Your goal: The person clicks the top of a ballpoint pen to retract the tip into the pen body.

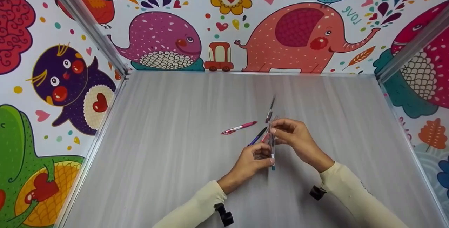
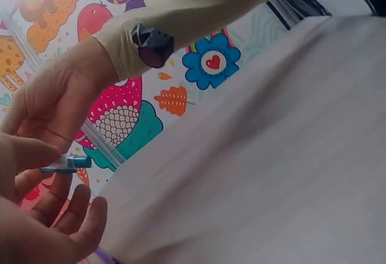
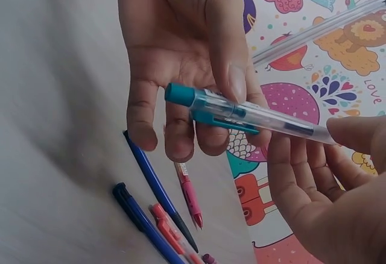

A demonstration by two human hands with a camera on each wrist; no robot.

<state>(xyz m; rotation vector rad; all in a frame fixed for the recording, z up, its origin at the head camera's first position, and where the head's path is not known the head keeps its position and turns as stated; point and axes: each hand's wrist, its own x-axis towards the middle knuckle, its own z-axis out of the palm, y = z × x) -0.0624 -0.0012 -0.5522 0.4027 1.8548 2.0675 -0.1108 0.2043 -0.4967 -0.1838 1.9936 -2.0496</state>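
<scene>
A clear-barrelled pen with a teal end and teal clip is held between both hands above the table. My left hand pinches it near the teal end, thumb on the barrel in the right wrist view. At the other end, my right hand grips the clear barrel between thumb and fingers. Only the teal end shows in the left wrist view. Below the hands lie a blue pen, a coral pen and a dark blue pen.
A pink pen lies left of the hands, and a dark clear pen lies beyond them. The grey wood-grain table is bordered by metal rails and walls printed with cartoon animals.
</scene>
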